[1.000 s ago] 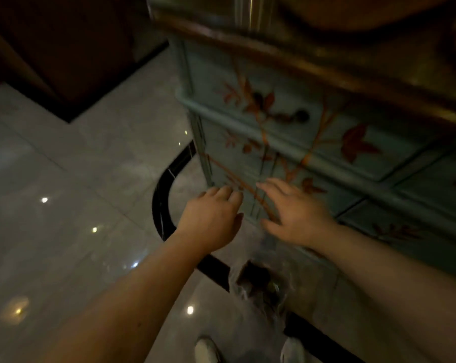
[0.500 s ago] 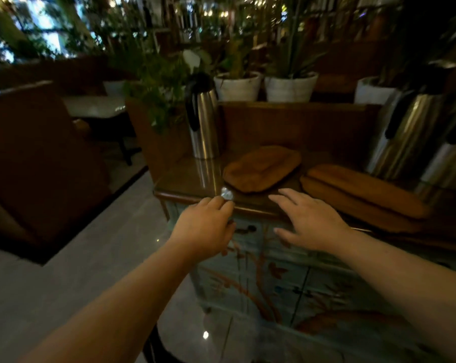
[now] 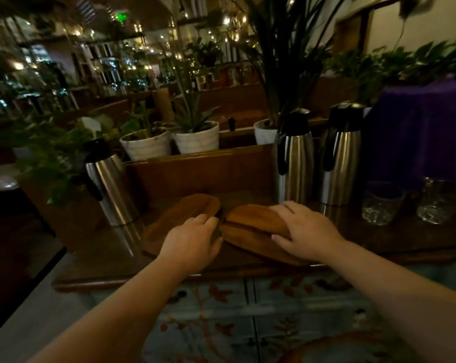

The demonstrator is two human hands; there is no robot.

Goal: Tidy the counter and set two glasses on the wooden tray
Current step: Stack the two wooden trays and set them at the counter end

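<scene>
Left hand (image 3: 193, 241) low over the table (image 3: 111, 254), at the gap between the left tray (image 3: 179, 213) and the stacked trays (image 3: 250, 226); fingers curled toward the stack's left end, contact with it not clear, grip state impossible to tell. Right hand (image 3: 304, 230) laid flat on the right end of the top tray of the stack, fingers spread and apart, thumb down along the near edge, clamped on nothing.

Left tray flat on the table, just beside the stack. Stack of two, the upper one slightly offset on the lower. Two glasses (image 3: 382, 203) on the table at far right, well apart from the trays, side by side, both upright; second glass (image 3: 437, 201) blurred.

One steel flask (image 3: 109, 182) at the far left of the table, tilted in the wide view. Two more flasks (image 3: 295, 158) beyond the stack, close together. White plant pots (image 3: 195, 137) on a ledge behind the table's back panel. Painted drawer fronts (image 3: 221, 310) below the table's near edge.
</scene>
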